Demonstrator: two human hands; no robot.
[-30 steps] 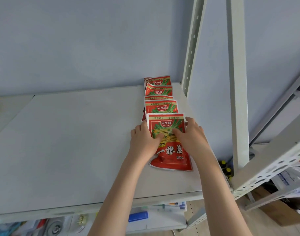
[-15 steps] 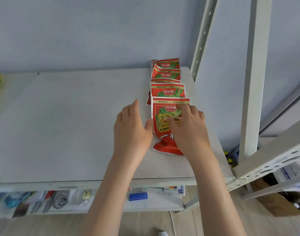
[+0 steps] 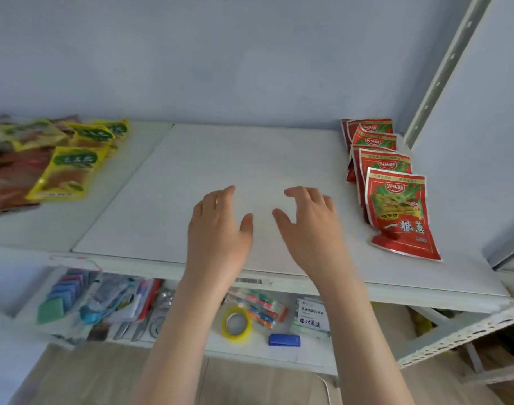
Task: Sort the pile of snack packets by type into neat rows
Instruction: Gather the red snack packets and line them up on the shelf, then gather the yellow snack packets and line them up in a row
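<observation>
Both hands hover palm-down over the bare middle of the white shelf [image 3: 220,159], and neither holds anything. The left hand [image 3: 217,229] has its fingers extended and close together with the thumb out. The right hand [image 3: 311,229], between the left hand and the row of red snack packets [image 3: 378,153], has its fingers spread and slightly bent. Whether either hand touches the shelf cannot be told. The row runs from the back wall [image 3: 220,54] toward the shelf's front edge, with each packet overlapping the one behind it. The front red packet [image 3: 401,214] lies flat with its full face showing, tilted a little out of line. Just beyond the row's far end stands a perforated metal upright [image 3: 442,68]. Well away from the row, past both hands at the opposite end of the shelf, lies the unsorted pile. Several yellow packets [image 3: 71,171] with green labels overlap loosely there, on top of brownish packets [image 3: 10,173] too blurred to identify. Below the row's level, a lower shelf [image 3: 308,353] holds a roll of yellow tape [image 3: 236,323], a pack of coloured markers [image 3: 258,308], a small blue block [image 3: 284,339] and a white labelled box [image 3: 311,317].
</observation>
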